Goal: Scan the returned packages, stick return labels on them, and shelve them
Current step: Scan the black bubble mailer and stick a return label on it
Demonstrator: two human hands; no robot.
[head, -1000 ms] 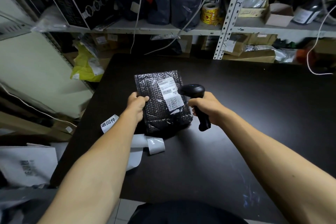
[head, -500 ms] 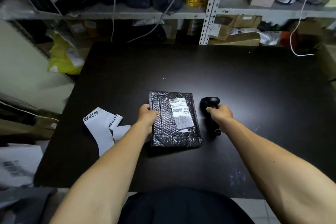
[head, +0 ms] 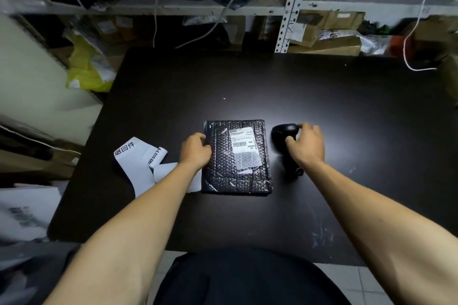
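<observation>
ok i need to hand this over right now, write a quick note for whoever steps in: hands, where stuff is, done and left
Left hand: grips the left edge of the black bubble-wrap mailer package, which lies flat on the black table, white shipping label up.
Right hand: fingers curled on the black handheld barcode scanner, which rests on the table just right of the package.
White strip of return labels lies on the table left of the package, partly under the left forearm.
Done: nothing I can confirm; whether it was scanned does not show.
Left: stick a return label on, since none shows on the package, then shelve it on the metal shelving behind.
</observation>
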